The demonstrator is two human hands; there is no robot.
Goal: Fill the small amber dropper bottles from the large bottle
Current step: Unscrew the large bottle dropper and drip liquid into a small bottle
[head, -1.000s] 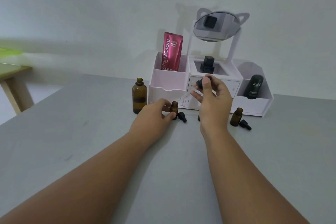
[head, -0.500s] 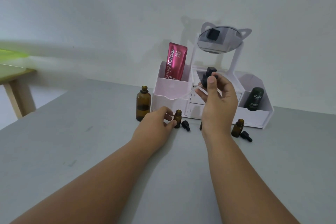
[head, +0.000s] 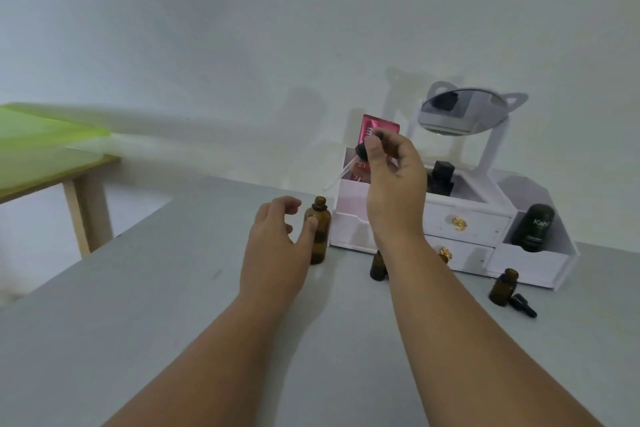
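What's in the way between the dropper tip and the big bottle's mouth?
Nothing visible. The big bottle has an open mouth, the dropper tip hangs close above it, and the left hand touches the bottle lower down.

A white organiser (head: 464, 229) with gold-knobbed drawers stands on the grey worktop (head: 138, 305) just behind the right hand (head: 394, 180). Its cat-eared mirror (head: 460, 113) rises right of that hand. A pink tube (head: 375, 125) shows behind it, and a black "Kahf" bottle (head: 535, 227) sits well right. Far left of the left hand (head: 277, 236) stands a green-topped wooden table (head: 45, 149).
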